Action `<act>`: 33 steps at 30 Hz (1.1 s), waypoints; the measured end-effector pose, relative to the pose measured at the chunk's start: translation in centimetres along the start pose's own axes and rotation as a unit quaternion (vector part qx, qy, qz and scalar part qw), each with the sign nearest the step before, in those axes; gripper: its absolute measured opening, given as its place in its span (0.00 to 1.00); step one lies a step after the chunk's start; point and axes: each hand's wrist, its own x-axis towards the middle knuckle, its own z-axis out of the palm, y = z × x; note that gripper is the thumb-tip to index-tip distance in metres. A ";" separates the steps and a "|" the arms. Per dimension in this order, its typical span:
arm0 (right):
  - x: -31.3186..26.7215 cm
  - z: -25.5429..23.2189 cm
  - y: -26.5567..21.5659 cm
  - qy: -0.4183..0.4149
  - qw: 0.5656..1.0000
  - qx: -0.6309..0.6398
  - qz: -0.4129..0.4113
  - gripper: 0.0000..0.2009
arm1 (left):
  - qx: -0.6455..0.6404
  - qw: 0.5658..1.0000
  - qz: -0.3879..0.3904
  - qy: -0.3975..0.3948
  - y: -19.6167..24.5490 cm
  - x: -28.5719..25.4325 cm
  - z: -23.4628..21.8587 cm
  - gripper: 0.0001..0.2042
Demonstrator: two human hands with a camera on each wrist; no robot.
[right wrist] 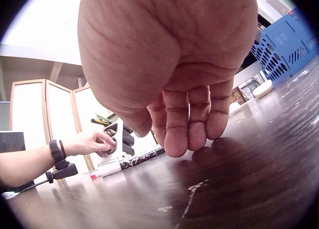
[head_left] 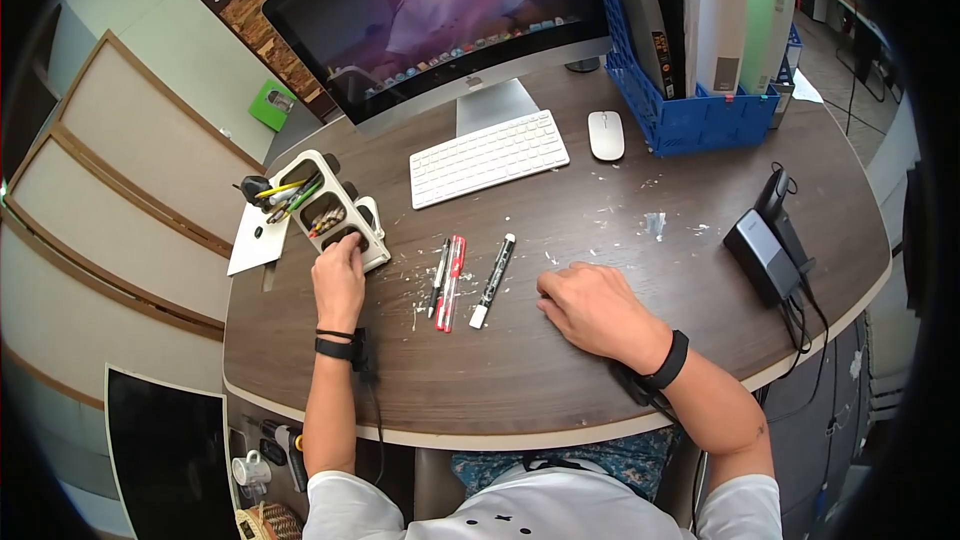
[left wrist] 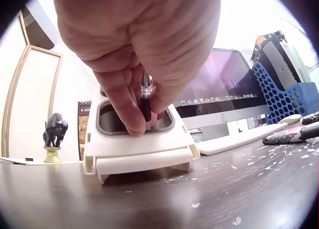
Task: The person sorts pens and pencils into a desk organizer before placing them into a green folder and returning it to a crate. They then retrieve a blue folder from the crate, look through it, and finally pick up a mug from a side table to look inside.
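Note:
My left hand (head_left: 340, 285) is at the nearest compartment of the cream desk organizer (head_left: 378, 258). In the left wrist view its thumb and fingers pinch a pen (left wrist: 146, 92) with a silver end and a dark section, held over and partly into the grey-rimmed opening. The palm hides part of the pen. My right hand (head_left: 597, 307) rests on the desk with loosely bent fingers and holds nothing; its fingertips (right wrist: 175, 148) are down at the wood. Between the hands lie a black-and-silver pen (head_left: 439, 278), red pens (head_left: 452, 285) and a black marker with a white cap (head_left: 492, 280).
Behind are a white keyboard (head_left: 490, 158), a mouse (head_left: 606, 135) and a monitor (head_left: 440, 20). A blue crate (head_left: 690, 125) of binders stands back right, a black device with cables (head_left: 765, 255) at the right edge. White scraps (head_left: 655, 225) dot the desk (head_left: 560, 390).

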 end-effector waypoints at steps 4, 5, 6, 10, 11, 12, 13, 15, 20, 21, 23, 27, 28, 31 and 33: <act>-0.1 0.2 0.0 0.003 1.000 0.010 -0.003 0.09 | 0.005 0.999 -0.027 0.040 1.4 -0.6 -3.2 0.08; 0.0 0.2 0.1 0.005 1.000 0.007 -0.007 0.09 | 0.011 0.998 -0.035 0.059 2.4 -1.0 -4.4 0.08; 0.0 0.1 0.1 0.005 1.000 0.008 0.001 0.09 | -0.007 0.996 -0.041 0.077 3.7 -1.5 -5.8 0.09; -0.1 0.2 0.0 -0.007 1.000 -0.011 0.006 0.08 | -0.059 0.993 0.003 0.099 9.4 -3.7 -7.7 0.11; 0.0 0.2 -0.1 -0.008 1.000 -0.016 0.006 0.09 | -0.065 0.994 0.029 0.088 9.7 -4.0 -7.3 0.12; 0.1 0.3 -0.1 -0.010 1.000 -0.016 0.002 0.09 | -0.074 0.995 0.038 0.059 10.0 -4.1 -6.6 0.12; 0.0 0.3 -0.1 -0.009 1.000 -0.013 0.000 0.08 | -0.083 0.995 0.048 0.030 10.1 -4.2 -5.7 0.13; 0.1 0.3 0.0 -0.007 1.000 -0.014 -0.003 0.08 | -0.088 0.995 0.055 -0.003 9.5 -4.8 -3.8 0.14; -0.2 0.2 -0.2 -0.013 1.000 -0.026 0.005 0.09 | -0.043 0.987 0.020 -0.155 10.3 -5.6 -3.1 0.15; -0.4 0.2 -0.2 -0.013 1.000 -0.024 0.006 0.09 | -0.048 0.983 0.011 -0.176 10.4 -5.7 -3.3 0.15; -0.4 0.2 -0.4 -0.028 0.999 -0.020 -0.006 0.14 | -0.071 0.976 -0.018 -0.206 10.1 -5.7 -3.3 0.18; -0.6 0.3 -0.7 -0.027 0.999 -0.009 -0.020 0.26 | -0.132 0.971 0.011 -0.200 9.2 -5.5 -2.3 0.22; -0.7 0.7 -0.6 -0.026 0.999 -0.018 -0.032 0.31 | -0.135 0.969 0.025 -0.207 9.4 -5.5 -2.1 0.23; -0.9 1.4 -0.2 -0.029 0.999 -0.023 -0.038 0.37 | -0.147 0.963 0.035 -0.225 11.7 -5.7 -1.9 0.24; -1.0 1.5 -0.1 -0.036 0.999 -0.018 -0.036 0.38 | -0.162 0.961 0.043 -0.220 13.3 -5.9 -1.4 0.25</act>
